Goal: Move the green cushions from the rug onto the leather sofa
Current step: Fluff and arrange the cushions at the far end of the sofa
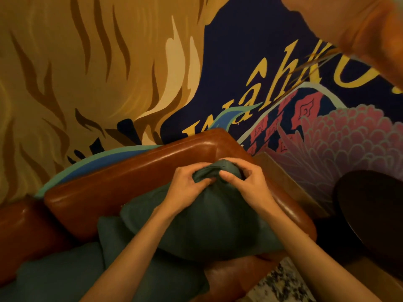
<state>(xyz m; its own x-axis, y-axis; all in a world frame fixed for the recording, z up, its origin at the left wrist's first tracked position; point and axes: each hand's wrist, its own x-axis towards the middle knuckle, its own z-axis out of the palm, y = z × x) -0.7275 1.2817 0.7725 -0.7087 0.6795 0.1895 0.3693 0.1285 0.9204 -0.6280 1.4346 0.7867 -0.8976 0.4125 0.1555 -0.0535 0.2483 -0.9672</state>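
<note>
A dark green cushion [209, 223] leans against the backrest of the brown leather sofa [135, 177], in its right corner. My left hand [185, 186] and my right hand [248, 184] both pinch the cushion's top corner, close together near the backrest's upper edge. A second green cushion [135, 249] lies partly under the first. A third green cushion [56, 275] rests on the seat at the lower left. My forearms cross over the lower cushions and hide parts of them.
A painted mural wall [109, 62] rises right behind the sofa. A dark round table [375, 210] stands to the right of the armrest. A speckled rug [285, 282] shows at the bottom right. An orange blurred object [370, 29] hangs at the top right.
</note>
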